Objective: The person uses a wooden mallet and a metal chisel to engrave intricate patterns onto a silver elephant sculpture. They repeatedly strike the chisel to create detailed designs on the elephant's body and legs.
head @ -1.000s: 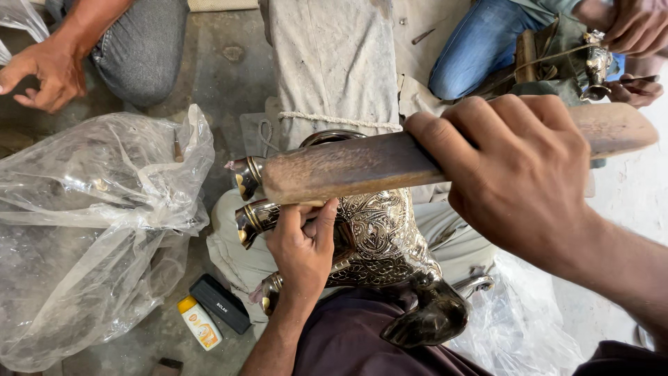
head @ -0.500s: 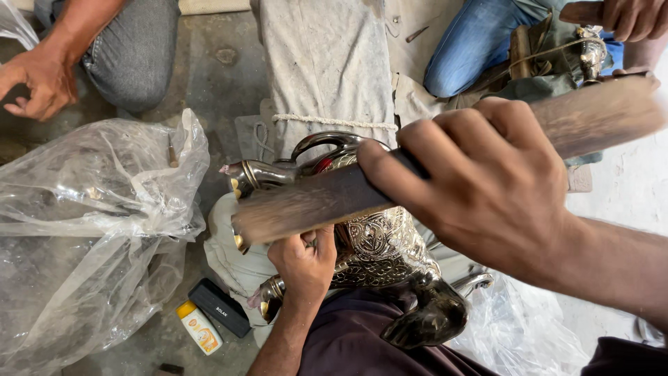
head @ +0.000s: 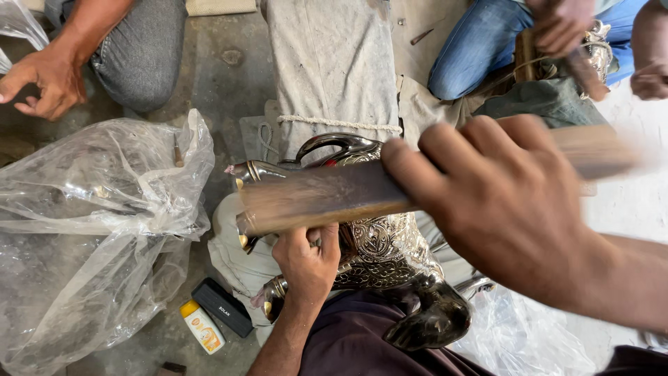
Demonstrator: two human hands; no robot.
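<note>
An ornate embossed silver metal vessel with a curved handle lies across my lap. My left hand grips its lower part, steadying it. My right hand is closed around a long flat wooden bat, held level just above the vessel's neck; the bat and hand are blurred. A dark rounded metal base of the vessel points toward me.
A large crumpled clear plastic bag lies at left. A black case and a small yellow-white bottle sit on the floor. Another person's hand rests top left; a second person in jeans works top right.
My right hand has swung the wooden bat lower and closer to me over the vessel. My left hand has slid a little down and right along the vessel.
</note>
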